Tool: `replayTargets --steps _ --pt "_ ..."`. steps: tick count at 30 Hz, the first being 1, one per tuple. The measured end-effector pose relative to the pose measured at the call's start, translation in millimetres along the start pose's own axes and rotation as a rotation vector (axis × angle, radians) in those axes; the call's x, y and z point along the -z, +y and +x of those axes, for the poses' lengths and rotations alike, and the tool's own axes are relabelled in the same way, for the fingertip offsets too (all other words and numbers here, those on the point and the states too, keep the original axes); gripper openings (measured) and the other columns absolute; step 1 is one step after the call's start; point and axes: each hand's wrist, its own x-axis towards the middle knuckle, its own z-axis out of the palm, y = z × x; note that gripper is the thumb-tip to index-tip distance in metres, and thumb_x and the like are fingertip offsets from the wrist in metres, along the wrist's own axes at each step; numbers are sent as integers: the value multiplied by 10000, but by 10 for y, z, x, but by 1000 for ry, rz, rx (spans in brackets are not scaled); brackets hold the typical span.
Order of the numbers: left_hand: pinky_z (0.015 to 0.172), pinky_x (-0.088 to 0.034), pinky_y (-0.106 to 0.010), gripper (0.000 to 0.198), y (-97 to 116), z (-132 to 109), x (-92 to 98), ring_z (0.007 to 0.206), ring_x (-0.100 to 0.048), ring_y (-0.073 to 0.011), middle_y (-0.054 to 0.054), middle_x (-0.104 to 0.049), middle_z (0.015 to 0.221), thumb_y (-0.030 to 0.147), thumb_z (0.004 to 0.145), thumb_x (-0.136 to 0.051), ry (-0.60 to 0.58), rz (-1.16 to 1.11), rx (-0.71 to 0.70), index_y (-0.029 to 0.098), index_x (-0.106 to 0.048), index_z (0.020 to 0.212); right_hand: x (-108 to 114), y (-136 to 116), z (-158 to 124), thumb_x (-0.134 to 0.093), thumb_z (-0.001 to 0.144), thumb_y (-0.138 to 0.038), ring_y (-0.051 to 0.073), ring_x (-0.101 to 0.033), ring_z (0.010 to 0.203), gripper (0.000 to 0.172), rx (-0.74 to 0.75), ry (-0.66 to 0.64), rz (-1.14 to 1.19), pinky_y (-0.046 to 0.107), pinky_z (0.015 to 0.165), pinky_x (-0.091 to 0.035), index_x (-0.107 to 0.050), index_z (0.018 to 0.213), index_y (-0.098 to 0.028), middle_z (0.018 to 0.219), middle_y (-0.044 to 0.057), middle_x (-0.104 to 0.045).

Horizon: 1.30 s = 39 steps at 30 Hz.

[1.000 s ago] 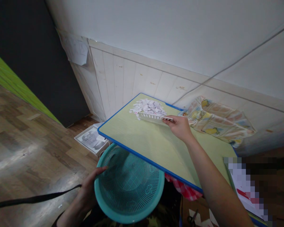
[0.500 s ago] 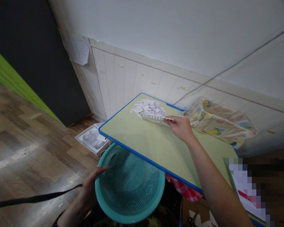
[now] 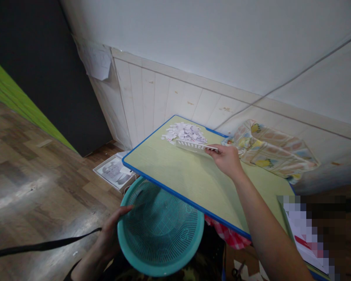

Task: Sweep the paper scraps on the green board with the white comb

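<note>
- Since a second ago the right hand (image 3: 228,160) has slid a touch to the right along the far part of the table (image 3: 178,179), and the white slotted strip (image 3: 193,145) has gone with it. The left hand and the basket have stayed where they were.
- Far left, a black strap (image 3: 41,246) lies across the wooden floor and runs in towards the left wrist.
- The left hand (image 3: 109,238) is clamped on the near-left rim of the teal mesh basket (image 3: 160,228), with the thumb hooked over the edge.
- The basket is held low, just under the table's blue front edge, with its far side tucked beneath the tabletop.
- On the floor behind the basket sits a flat white box (image 3: 114,172), close to the wall panelling.
- At the far corner of the green tabletop lies a heap of paper scraps (image 3: 185,132), with the strip resting against its near side.
- The right hand is closed on the strip's right end, fingers pinched.
- Right of that hand, a fruit-patterned cloth (image 3: 272,150) is bunched against the wall.
- Under the table's front edge a bit of red checked cloth (image 3: 228,236) shows.
</note>
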Motion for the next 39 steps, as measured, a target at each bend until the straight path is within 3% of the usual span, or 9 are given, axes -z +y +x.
replayTargets --steps 9,14,18,22,34,39 --pt "631 -645 -320 212 21 -19 -13 591 -777 -244 -107 -840 687 127 883 -677 -43 -38 46 119 -831 738 22 22 -20 -662 893 -289 252 -760 797 241 -14 -10 -2 317 722 -526 -843 1029 -207 946 75 -833" --pt "611 -640 -313 248 28 -10 2 576 -773 -245 -108 -832 664 135 900 -657 -40 -9 33 109 -834 728 124 32 -44 -690 874 -326 228 -722 712 232 -43 -80 64 308 648 -503 -842 999 -203 861 53 -826" --pt "620 -643 -314 265 25 2 9 578 -772 -239 -97 -837 675 139 911 -639 -38 -7 32 122 -838 736 195 95 -48 -708 857 -353 245 -723 786 240 -81 -89 148 326 697 -524 -838 975 -188 859 52 -818" --pt "631 -643 -318 268 10 -2 13 591 -775 -244 -117 -840 693 141 915 -626 -38 2 30 97 -843 762 160 156 -28 -717 840 -347 244 -715 780 243 -118 -20 160 337 717 -526 -835 968 -177 832 57 -805" --pt "581 -623 -314 243 -23 35 33 547 -753 -240 -101 -820 633 137 878 -660 -37 -24 25 120 -836 712 51 228 10 -695 854 -358 234 -690 729 268 -111 -30 89 335 682 -485 -835 990 -175 825 65 -802" --pt "593 -631 -327 229 -12 19 22 566 -766 -260 -120 -825 656 149 879 -669 -48 -8 33 109 -838 729 72 207 11 -712 840 -367 226 -687 715 261 -107 -77 165 329 671 -494 -837 973 -181 823 49 -804"
